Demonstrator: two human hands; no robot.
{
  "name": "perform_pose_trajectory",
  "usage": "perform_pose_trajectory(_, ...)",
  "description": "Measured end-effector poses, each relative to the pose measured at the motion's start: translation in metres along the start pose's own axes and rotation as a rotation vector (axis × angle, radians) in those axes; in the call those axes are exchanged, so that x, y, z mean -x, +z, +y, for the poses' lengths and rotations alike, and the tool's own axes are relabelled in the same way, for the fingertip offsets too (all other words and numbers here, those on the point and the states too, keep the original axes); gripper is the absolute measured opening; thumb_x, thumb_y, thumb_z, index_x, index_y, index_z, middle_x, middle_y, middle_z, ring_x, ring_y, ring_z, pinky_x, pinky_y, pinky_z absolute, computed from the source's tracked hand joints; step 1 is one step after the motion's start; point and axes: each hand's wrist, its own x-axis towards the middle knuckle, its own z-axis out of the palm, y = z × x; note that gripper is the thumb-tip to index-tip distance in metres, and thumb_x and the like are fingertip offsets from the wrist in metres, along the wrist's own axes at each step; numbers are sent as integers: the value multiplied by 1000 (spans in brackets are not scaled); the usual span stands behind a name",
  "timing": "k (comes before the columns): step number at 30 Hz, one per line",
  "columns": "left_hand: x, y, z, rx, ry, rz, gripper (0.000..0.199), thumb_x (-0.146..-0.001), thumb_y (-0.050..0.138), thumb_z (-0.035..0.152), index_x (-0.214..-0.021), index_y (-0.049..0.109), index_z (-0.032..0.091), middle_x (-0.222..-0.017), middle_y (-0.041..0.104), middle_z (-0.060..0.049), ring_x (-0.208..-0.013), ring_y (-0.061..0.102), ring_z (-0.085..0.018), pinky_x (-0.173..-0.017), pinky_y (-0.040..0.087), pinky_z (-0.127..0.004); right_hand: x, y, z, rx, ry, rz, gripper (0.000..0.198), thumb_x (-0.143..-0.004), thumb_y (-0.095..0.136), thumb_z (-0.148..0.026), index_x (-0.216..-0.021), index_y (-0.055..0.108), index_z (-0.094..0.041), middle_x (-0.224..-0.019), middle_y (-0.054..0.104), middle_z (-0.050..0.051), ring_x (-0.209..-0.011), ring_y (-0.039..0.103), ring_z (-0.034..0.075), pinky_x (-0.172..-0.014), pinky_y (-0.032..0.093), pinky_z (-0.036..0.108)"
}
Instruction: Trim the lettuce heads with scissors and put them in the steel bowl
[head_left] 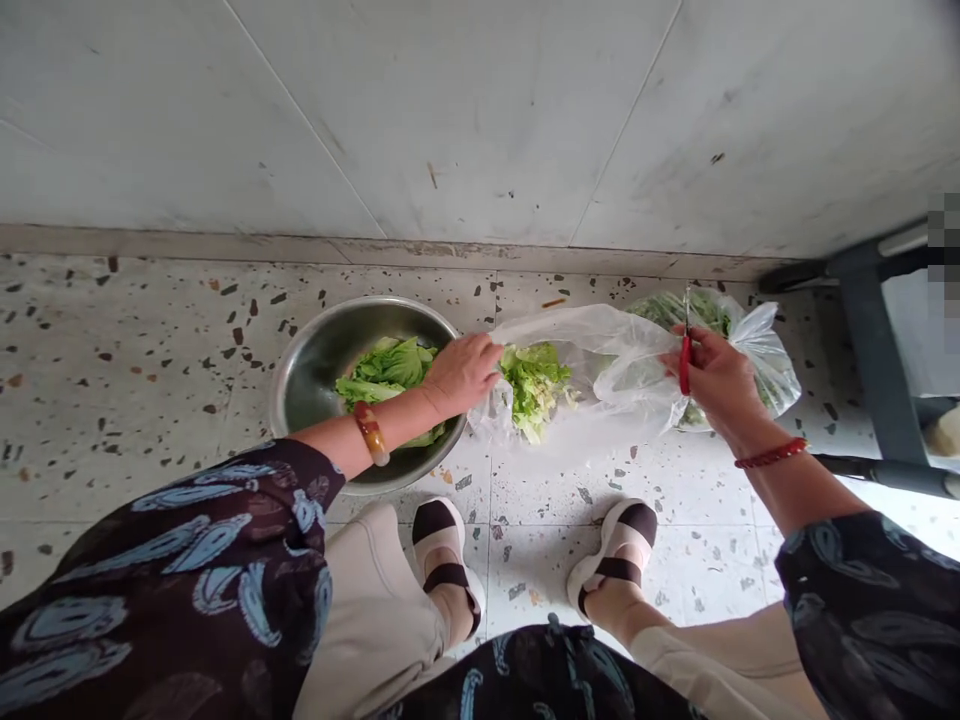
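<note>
My left hand (465, 374) reaches over the right rim of a metal basin (283, 400), its fingers closed on the edge of a clear plastic bag (581, 325). Green lettuce leaves (390, 368) lie in the basin, partly hidden under my left forearm. Leafy pieces with pale, trimmed ends (534, 385) show at the bag's left part. At its right end, my right hand (718, 378) is closed around a small red-handled knife (685, 362), blade pointing away from me. Those fingers also touch the bag; how firmly they grip it is unclear.
Behind my right hand a second plastic bag (776, 365) of greens sits on the speckled floor (150, 400). A grey wall (480, 120) runs along the far side. At the right stands a dark grey frame (877, 350). My shoes (450, 560) are just in front of the basin and bag.
</note>
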Motion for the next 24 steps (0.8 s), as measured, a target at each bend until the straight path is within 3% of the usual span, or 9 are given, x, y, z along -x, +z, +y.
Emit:
perform_pose_trajectory(2, 2, -10, -16, 72, -203, 72, 44, -93, 68, 29, -133, 59, 11, -122, 66, -19, -113, 63, -31, -95, 51, -41, 3, -3, 1, 32, 14, -16, 67, -66, 90, -38, -125, 69, -17, -75, 67, -3, -63, 57, 14, -61, 51, 29)
perform_pose_trajectory(3, 2, -12, -22, 133, -294, 46, 52, -91, 72, 34, -135, 57, 12, -122, 67, -18, -112, 65, -31, -94, 51, -40, 4, -5, 0, 50, 25, -26, 67, -66, 90, -37, -126, 69, -17, -76, 67, -2, -64, 57, 14, -62, 51, 28)
perform_pose_trajectory(5, 3, -11, -28, 301, -421, -122, 59, -87, 77, 42, -136, 58, 14, -112, 71, -13, -101, 69, -29, -86, 52, -36, 7, -7, -3, 84, 49, -38, 67, -65, 90, -36, -126, 70, -17, -77, 69, -1, -64, 58, 14, -61, 49, 29)
perform_pose_trajectory(8, 5, 0, -17, 556, -494, -392, 46, -92, 72, 41, -128, 62, 14, -86, 73, -6, -75, 71, -23, -70, 50, -32, 12, -3, -15, 94, 94, -33, 67, -60, 92, -35, -123, 72, -20, -77, 70, 1, -65, 61, 16, -57, 46, 28)
perform_pose_trajectory(10, 3, 8, -4, 635, -511, -426, 26, -98, 64, 30, -118, 66, 13, -75, 70, -3, -62, 68, -20, -64, 47, -31, 15, 4, -29, 63, 134, -24, 69, -54, 94, -32, -118, 72, -21, -75, 70, 1, -64, 61, 17, -54, 44, 27)
perform_pose_trajectory(12, -5, 8, 5, 732, -504, -362, 13, -101, 59, 22, -100, 69, 13, -67, 66, -1, -55, 66, -17, -62, 46, -31, 19, 13, -49, 29, 151, -33, 71, -47, 95, -30, -113, 72, -21, -73, 69, 0, -63, 62, 17, -52, 44, 26)
perform_pose_trajectory(15, -26, -15, 1, 866, -494, -123, 25, -105, 54, 19, -84, 65, 14, -59, 60, 0, -53, 63, -14, -63, 46, -32, 21, 22, -89, -7, 59, -14, 70, -43, 92, -29, -109, 73, -21, -68, 68, -2, -60, 61, 16, -53, 44, 26)
perform_pose_trajectory(20, -57, -80, -29, 906, -520, 187, 23, -107, 42, 12, -101, 64, 8, -69, 65, -4, -53, 62, -11, -64, 45, -31, 12, 19, -142, -74, -206, 73, 64, -50, 84, -25, -114, 74, -23, -76, 73, 2, -64, 65, 17, -57, 47, 29)
perform_pose_trajectory(24, -54, -95, -46, 792, -440, 357, 22, -101, 54, 13, -120, 63, 10, -94, 72, -10, -62, 64, -10, -66, 47, -29, -9, 12, -133, 39, -396, 35, 65, -63, 83, -35, -126, 71, -23, -87, 76, 6, -73, 72, 21, -64, 53, 33)
